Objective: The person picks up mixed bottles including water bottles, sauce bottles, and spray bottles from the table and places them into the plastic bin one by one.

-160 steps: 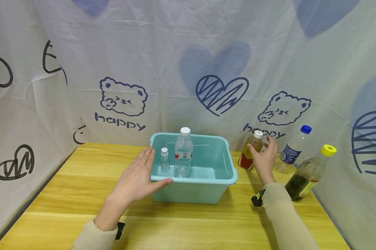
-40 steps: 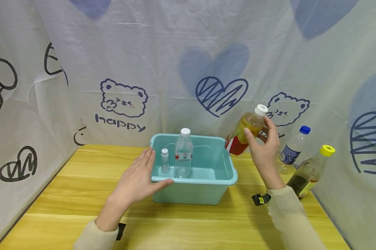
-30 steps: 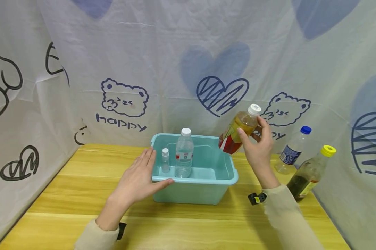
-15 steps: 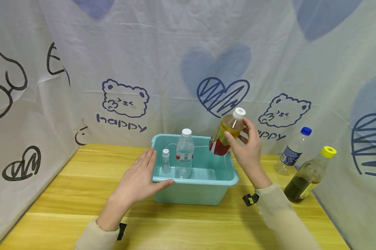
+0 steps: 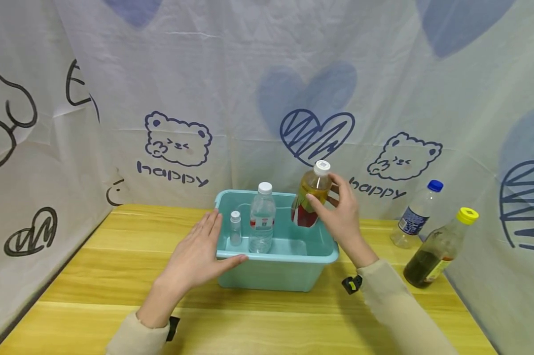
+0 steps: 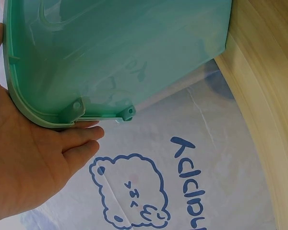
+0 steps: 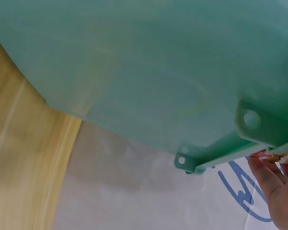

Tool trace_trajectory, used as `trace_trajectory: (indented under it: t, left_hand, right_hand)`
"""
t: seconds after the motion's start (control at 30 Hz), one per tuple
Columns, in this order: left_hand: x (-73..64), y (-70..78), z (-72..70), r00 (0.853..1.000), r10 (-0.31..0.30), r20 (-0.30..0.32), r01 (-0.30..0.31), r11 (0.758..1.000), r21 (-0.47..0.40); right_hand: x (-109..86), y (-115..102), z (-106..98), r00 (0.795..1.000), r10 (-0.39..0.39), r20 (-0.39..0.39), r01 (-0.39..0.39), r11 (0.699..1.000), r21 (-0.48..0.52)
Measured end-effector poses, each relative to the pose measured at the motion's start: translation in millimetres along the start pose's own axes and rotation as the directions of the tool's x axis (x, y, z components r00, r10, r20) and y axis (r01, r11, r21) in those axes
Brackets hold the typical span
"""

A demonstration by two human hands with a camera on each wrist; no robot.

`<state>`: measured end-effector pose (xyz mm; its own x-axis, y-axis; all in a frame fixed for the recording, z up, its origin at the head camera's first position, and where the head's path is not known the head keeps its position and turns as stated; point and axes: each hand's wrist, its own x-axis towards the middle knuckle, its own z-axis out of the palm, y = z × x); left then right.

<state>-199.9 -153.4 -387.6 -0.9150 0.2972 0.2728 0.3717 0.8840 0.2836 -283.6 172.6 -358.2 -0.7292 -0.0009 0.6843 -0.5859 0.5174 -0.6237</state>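
In the head view my right hand [image 5: 344, 213] grips a drink bottle [image 5: 310, 196] with a white cap and a red-and-yellow label. The bottle leans slightly, its lower end inside the right part of the teal plastic bin [image 5: 275, 273]. My left hand [image 5: 190, 254] lies on the bin's left front corner, fingers straight along the side and thumb on the front rim. A clear water bottle [image 5: 262, 224] and a small clear bottle [image 5: 235, 230] stand upright in the bin. The right wrist view shows only a sliver of the held bottle [image 7: 266, 155] beyond the rim.
On the wooden table [image 5: 195, 320], right of the bin, stand a clear bottle [image 5: 412, 221] with a blue cap and a yellow-capped bottle [image 5: 428, 264] of dark liquid. A printed cloth [image 5: 249, 98] hangs close behind the bin.
The right hand took the drink bottle from the table, lifted it and carried it left over the rim; now it is lower and more upright inside the bin. The left hand stayed put.
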Motion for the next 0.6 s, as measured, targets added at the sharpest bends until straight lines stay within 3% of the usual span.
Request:
trace_trajectory:
  t: [0.37,0.6]
  left_hand:
    - [0.2,0.4,-0.6,1.0,0.002,-0.006,-0.002,1.0,-0.003]
    - [0.1,0.5,-0.6,1.0,-0.001,-0.005,0.001,1.0,-0.007]
  right_hand:
    - [-1.5,3,7,0.988,0.035,0.148,-0.028,0.998,-0.052]
    - [-0.9,3,11,0.956,0.12,0.269,-0.086,0.987,-0.134]
